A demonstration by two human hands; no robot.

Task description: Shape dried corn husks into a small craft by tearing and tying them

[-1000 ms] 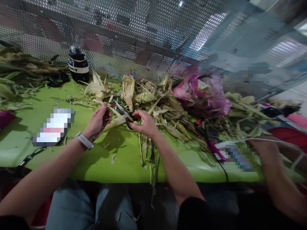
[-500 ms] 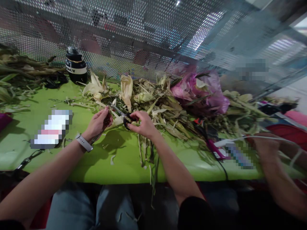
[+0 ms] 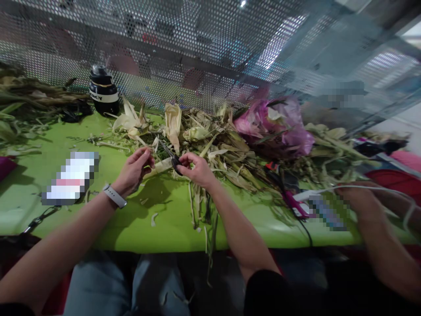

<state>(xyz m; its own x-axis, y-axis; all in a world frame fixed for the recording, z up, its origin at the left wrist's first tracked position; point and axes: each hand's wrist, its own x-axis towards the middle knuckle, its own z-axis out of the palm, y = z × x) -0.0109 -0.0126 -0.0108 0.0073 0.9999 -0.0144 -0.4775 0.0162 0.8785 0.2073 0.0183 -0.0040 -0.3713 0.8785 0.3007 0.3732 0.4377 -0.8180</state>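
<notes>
My right hand point(image 3: 195, 169) grips black-handled scissors point(image 3: 176, 162), with the blades pointing up and to the left, towards my other hand. Opposite it, my left hand point(image 3: 136, 166) has thumb and fingertips pinched together; whatever they hold is too small or hidden to make out. A pale strip of corn husk point(image 3: 162, 166) spans the space between the two hands, passing behind the left fingers; I cannot tell whether it is held. Just beyond lie dried corn husks point(image 3: 173, 123) in a loose heap.
The green tabletop point(image 3: 125, 232) carries a lit phone point(image 3: 72, 177) at left and a black bottle point(image 3: 103, 94) behind. A pink plastic bag point(image 3: 279, 127) stands in the husks. Another person's arm point(image 3: 371, 215) reaches in at right. A perforated metal screen point(image 3: 184, 48) borders the back.
The scissors have turned in my right hand, their blades pointing more steeply upward than before. My left hand has barely moved. The neighbouring person's hand shifts slightly.
</notes>
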